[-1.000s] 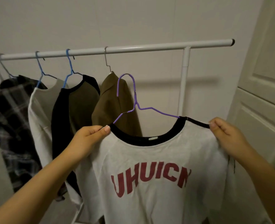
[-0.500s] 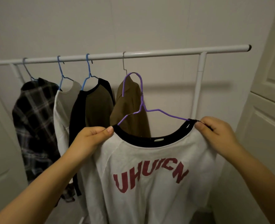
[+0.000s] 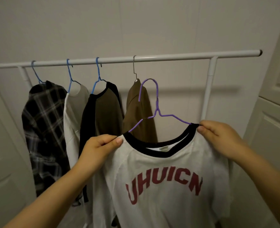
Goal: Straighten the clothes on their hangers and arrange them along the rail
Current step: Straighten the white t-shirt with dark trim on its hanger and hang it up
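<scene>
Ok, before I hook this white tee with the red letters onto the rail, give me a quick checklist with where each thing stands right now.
1. Both shoulders held: ok. The left hand and right hand each pinch the white tee beside its collar.
2. Tee sits evenly on the purple hanger: cannot tell, since the hands cover both shoulders.
3. Hook clear of the rail: ok, it hangs below it, not yet hooked.
4. Free rail space: ok, bare between the brown garment and the right upright.
5. Hook overlaps the brown garment in view: cannot tell if they touch.
</scene>
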